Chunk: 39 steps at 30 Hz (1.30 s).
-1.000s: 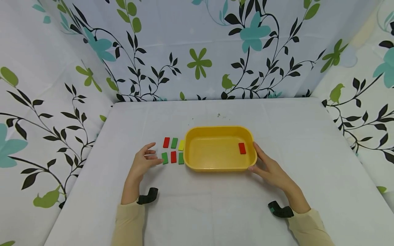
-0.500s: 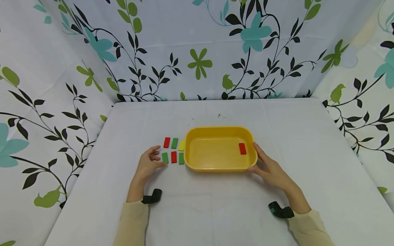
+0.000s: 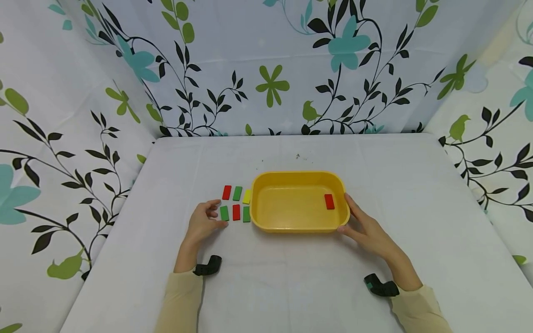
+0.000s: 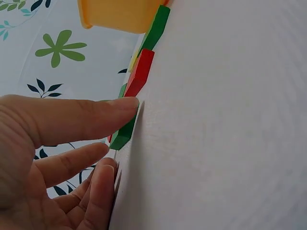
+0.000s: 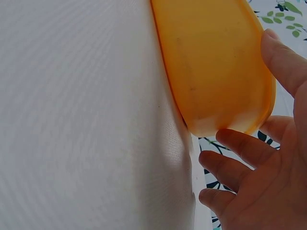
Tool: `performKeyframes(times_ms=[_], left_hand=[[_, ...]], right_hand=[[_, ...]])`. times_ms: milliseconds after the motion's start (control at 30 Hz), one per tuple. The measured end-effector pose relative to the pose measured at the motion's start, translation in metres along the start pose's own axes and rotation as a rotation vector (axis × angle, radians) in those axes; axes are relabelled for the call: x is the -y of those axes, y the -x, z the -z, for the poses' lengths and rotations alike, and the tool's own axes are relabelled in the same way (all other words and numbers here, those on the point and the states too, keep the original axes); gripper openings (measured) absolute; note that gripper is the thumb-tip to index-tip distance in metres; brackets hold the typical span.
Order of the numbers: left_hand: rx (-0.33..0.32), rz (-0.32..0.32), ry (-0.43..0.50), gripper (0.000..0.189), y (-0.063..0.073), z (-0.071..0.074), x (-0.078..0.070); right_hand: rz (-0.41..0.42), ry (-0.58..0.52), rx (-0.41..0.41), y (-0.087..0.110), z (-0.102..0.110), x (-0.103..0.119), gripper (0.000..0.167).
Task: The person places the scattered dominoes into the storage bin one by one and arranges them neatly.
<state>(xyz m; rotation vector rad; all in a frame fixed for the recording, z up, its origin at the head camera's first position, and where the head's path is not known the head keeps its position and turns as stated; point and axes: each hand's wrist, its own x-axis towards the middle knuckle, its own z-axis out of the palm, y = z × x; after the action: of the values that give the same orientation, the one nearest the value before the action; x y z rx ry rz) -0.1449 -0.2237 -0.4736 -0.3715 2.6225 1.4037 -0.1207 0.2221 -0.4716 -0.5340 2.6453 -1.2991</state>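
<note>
In the head view my left hand (image 3: pixel 202 223) lies at the left end of two short rows of small blocks. Its thumb and index finger are apart around the near-left green block (image 3: pixel 224 213); in the left wrist view the thumb overlaps that block (image 4: pixel 125 133), and whether it touches cannot be told. Beside it lie a red block (image 3: pixel 236 212) and another green block (image 3: pixel 246 214). My right hand (image 3: pixel 366 231) rests with spread, fairly straight fingers against the right end of a yellow plastic tray (image 3: pixel 300 229). Inside the tray lies one red block (image 3: pixel 329 201).
Behind the near row lie a red block (image 3: pixel 226 192), a green block (image 3: pixel 237 193) and a yellow block (image 3: pixel 247 196) close to the tray's left wall. A white cloth covers the table (image 3: pixel 287 277). Patterned curtains (image 3: pixel 233 60) stand around its back and sides.
My left hand has moved a little to the right, its thumb and fingers coming around the near-left green block. My right hand and the tray keep their places.
</note>
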Motion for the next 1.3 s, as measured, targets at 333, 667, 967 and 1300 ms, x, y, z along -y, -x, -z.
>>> performKeyframes(times_ms=[333,667,967,1300], left_hand=[[-0.035,-0.057,-0.083,0.059,0.0004,-0.0043,0.0014],[-0.032,-0.074,-0.103,0.052,0.0005,-0.0043,0.0019],[-0.039,-0.064,-0.099,0.052,0.0000,-0.0038,0.0015],[-0.046,-0.050,-0.015,0.052,0.0043,-0.0010,-0.0003]], right_hand=[[-0.006,-0.018,0.002,0.0014,0.0002,0.0022,0.090],[0.004,-0.008,-0.004,0.0015,-0.0001,0.0015,0.089],[0.018,-0.001,-0.010,-0.0002,0.0001,-0.0001,0.089],[0.015,-0.021,-0.002,0.0009,0.0011,0.0006,0.090]])
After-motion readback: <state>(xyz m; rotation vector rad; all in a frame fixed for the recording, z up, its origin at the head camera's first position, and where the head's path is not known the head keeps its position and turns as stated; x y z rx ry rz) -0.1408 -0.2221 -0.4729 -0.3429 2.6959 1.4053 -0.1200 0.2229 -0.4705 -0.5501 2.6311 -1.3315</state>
